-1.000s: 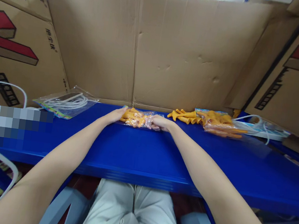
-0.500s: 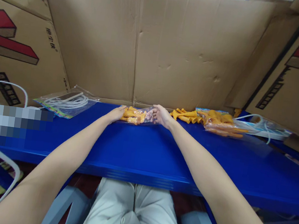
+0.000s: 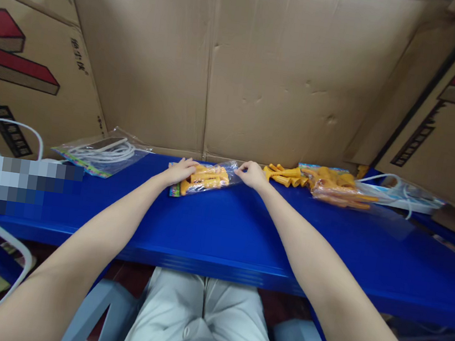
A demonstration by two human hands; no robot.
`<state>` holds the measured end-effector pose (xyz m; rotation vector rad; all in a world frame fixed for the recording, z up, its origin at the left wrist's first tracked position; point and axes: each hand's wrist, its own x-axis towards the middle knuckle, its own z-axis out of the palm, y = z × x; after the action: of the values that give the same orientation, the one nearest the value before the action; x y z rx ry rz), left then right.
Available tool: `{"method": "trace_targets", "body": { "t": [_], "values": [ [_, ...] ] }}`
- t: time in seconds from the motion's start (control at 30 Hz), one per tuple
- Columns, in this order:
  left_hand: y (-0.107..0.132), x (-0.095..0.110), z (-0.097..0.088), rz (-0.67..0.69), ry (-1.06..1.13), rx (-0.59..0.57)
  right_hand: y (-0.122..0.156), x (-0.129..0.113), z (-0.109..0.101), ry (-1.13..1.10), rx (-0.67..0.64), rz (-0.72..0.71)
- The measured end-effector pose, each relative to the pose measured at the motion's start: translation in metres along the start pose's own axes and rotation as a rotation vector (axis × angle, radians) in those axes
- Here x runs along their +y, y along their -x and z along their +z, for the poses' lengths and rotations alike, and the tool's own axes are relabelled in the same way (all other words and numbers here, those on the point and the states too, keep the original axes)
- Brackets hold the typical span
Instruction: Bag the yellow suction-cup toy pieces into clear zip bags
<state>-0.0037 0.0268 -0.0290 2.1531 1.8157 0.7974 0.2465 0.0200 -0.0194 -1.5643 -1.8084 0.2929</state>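
Observation:
A clear plastic bag (image 3: 209, 179) of orange-yellow, horn-shaped plastic pieces lies on the blue table, with a colourful printed edge at its left end. My left hand (image 3: 181, 171) lies over that left end, its fingers bent onto the bag and its thumb partly hidden. At the opposite end, my right hand (image 3: 253, 175) pinches the clear plastic between thumb and fingers. Loose orange-yellow pieces (image 3: 288, 175) lie just right of my right hand. Beside them is another clear bag (image 3: 334, 187) filled with similar pieces.
Tall cardboard (image 3: 306, 80) stands along the back of the blue table (image 3: 219, 236), with printed boxes at both sides. On the left lie a bagged white cable (image 3: 106, 152) and a white device, partly pixelated. A white cable (image 3: 403, 191) lies far right.
The bag has tilted, its left end coming nearer to me, and its printed edge now shows. My right hand has gone from loosely curled to a pinch at the bag's end.

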Motion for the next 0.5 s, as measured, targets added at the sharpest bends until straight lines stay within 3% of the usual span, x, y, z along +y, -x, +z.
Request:
{"method": "trace_targets", "body": {
  "t": [0.1, 0.23, 0.4, 0.5],
  "values": [
    [0.005, 0.008, 0.0, 0.051, -0.091, -0.034, 0.0, 0.006, 0.001, 0.2, 0.098, -0.021],
    [0.009, 0.015, 0.002, 0.149, -0.135, 0.034, 0.0, 0.014, 0.002, 0.24, 0.167, 0.022],
    [0.013, 0.025, 0.001, 0.117, -0.099, 0.119, -0.011, 0.029, 0.008, 0.067, 0.216, 0.173],
    [0.016, 0.032, -0.002, 0.034, -0.047, 0.142, -0.02, 0.038, 0.016, -0.197, 0.177, 0.205]
  ]
}}
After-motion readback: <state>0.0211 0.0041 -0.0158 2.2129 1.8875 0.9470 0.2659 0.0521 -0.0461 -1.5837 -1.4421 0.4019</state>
